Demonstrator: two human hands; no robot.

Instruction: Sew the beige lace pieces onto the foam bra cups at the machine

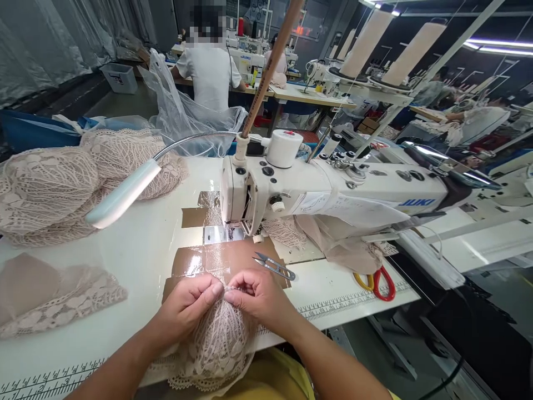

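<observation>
Head view: at the near edge of a white tabletop (137, 261), a person's left hand (189, 305) and right hand (258, 294) meet over a domed lace piece (220, 344) that hangs partly off that edge toward the lap. Each grip is clenched on the lace, thumb and forefinger pinching its top rim, the two pinches almost touching.

The work looks to be at the lining-up stage: the rim is being gathered and squared before stitching, well short of the needle. Judging from this, the next move calls for sliding the pinched rim straight forward across the brown taped patch (216, 261) to the foot of the sewing machine (333, 189) without letting the edges slip apart.

Thread snips (275, 266) lie just beyond the right hand. Scissors (377, 282) with red and yellow handles sit near the tabletop's right edge, beside loose fabric under the machine arm.

A gooseneck lamp (125, 194) reaches over the left half. More lace cups (62, 183) are heaped at the far left, and a flat lace panel (50, 294) lies at the left edge. Behind, another person in a white shirt (210, 72) works at a separate station.
</observation>
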